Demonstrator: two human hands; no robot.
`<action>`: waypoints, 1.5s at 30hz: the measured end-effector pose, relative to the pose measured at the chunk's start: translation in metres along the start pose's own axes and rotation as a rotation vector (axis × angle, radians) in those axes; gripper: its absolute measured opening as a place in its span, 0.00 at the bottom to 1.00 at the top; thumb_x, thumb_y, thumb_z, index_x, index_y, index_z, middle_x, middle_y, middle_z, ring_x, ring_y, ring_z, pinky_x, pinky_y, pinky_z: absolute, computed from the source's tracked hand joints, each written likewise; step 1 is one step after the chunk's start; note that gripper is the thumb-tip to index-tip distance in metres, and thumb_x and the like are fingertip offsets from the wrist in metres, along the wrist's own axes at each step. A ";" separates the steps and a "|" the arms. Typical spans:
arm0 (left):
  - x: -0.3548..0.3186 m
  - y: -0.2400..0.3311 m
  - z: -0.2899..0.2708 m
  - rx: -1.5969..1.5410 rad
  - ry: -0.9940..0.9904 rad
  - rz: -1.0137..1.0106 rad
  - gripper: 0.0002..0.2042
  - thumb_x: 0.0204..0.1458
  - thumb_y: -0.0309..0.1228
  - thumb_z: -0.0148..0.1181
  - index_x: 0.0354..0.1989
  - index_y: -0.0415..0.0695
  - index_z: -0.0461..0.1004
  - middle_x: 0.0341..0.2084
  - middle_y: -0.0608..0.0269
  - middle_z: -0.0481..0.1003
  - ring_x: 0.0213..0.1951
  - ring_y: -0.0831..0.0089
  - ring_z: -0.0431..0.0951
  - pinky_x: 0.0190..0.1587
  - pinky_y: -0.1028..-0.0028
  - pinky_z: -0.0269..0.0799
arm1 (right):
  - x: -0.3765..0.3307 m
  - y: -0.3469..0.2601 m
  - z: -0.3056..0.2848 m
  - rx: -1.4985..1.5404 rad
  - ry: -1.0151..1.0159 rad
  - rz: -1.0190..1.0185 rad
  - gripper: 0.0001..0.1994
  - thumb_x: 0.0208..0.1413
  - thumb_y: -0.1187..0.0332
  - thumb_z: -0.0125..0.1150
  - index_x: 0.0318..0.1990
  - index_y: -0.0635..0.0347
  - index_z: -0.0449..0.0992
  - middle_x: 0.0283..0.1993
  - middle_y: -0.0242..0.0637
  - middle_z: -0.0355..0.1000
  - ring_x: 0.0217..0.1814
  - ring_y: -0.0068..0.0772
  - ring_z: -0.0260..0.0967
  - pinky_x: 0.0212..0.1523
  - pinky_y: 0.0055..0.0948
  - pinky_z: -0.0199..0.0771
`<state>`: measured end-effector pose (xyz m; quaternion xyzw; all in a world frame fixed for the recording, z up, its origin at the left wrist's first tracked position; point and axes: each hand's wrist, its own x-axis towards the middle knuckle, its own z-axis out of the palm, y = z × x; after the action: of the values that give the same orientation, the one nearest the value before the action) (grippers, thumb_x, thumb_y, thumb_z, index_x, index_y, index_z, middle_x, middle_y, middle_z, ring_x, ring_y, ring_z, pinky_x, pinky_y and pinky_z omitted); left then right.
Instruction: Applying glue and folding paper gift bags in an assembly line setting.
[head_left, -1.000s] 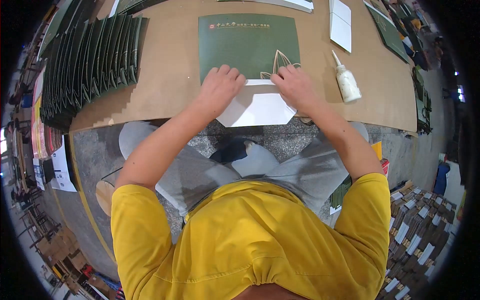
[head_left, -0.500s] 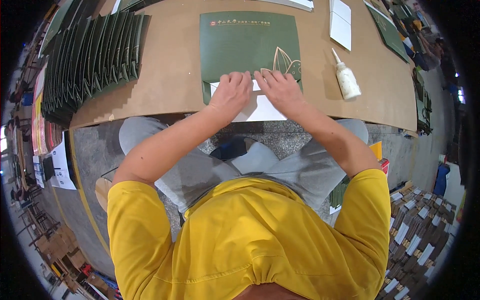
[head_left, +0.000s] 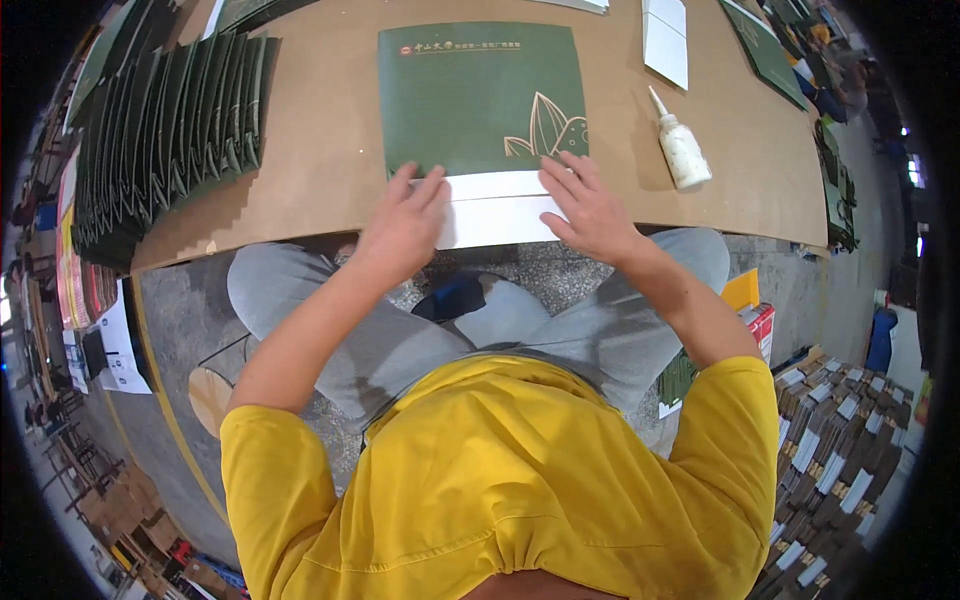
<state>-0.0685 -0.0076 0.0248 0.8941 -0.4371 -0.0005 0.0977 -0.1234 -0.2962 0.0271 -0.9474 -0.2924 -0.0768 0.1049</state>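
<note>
A flat green paper bag with gold print and a flower outline lies on the table in front of me. Its near end shows white panels that reach the table's front edge. At the left side of this white end is my left hand, open, its fingertips slightly blurred by motion. My right hand lies open with spread fingers over the white end's right side. Neither hand grips anything. To the right lies a translucent squeeze bottle of white glue, its pointed nozzle aimed away from me.
Many folded green bags stand packed in a row at the left. White folded card lies at the far right, near another green bag. Below right, bundled stacks rest on the floor.
Both hands have parted from the middle of the bag's near end toward its sides, and their fingers have opened. The white panels between them are now exposed. The view has shifted slightly.
</note>
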 end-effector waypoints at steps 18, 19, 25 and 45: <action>-0.025 -0.034 0.027 -0.200 0.306 0.195 0.20 0.35 0.20 0.61 0.41 0.38 0.67 0.56 0.50 0.64 0.60 0.54 0.61 0.61 0.58 0.59 | -0.043 0.018 0.004 0.188 0.019 0.005 0.24 0.43 0.72 0.58 0.52 0.63 0.65 0.64 0.50 0.54 0.68 0.54 0.49 0.65 0.48 0.49; -0.026 -0.034 0.025 -0.184 0.305 0.204 0.19 0.36 0.20 0.61 0.41 0.38 0.68 0.56 0.50 0.64 0.60 0.54 0.61 0.61 0.59 0.59 | -0.042 0.017 0.004 0.151 0.052 0.004 0.21 0.44 0.71 0.58 0.49 0.62 0.67 0.64 0.47 0.55 0.68 0.50 0.50 0.65 0.47 0.50; -0.026 -0.034 0.018 -0.221 0.339 0.201 0.14 0.41 0.22 0.61 0.38 0.40 0.70 0.53 0.53 0.67 0.58 0.57 0.64 0.59 0.60 0.62 | -0.038 0.010 -0.003 0.098 0.075 0.058 0.15 0.48 0.71 0.57 0.45 0.61 0.72 0.61 0.40 0.62 0.66 0.44 0.54 0.63 0.44 0.53; 0.010 -0.014 -0.009 -0.435 0.252 -0.299 0.08 0.46 0.33 0.62 0.26 0.41 0.76 0.31 0.60 0.76 0.37 0.62 0.74 0.41 0.67 0.69 | -0.006 0.009 -0.010 0.260 0.168 0.377 0.12 0.51 0.60 0.59 0.38 0.56 0.79 0.40 0.35 0.76 0.47 0.35 0.70 0.47 0.36 0.61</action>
<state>-0.0505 -0.0057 0.0326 0.8997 -0.2747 0.0024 0.3393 -0.1237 -0.3089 0.0341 -0.9541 -0.1081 -0.0960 0.2624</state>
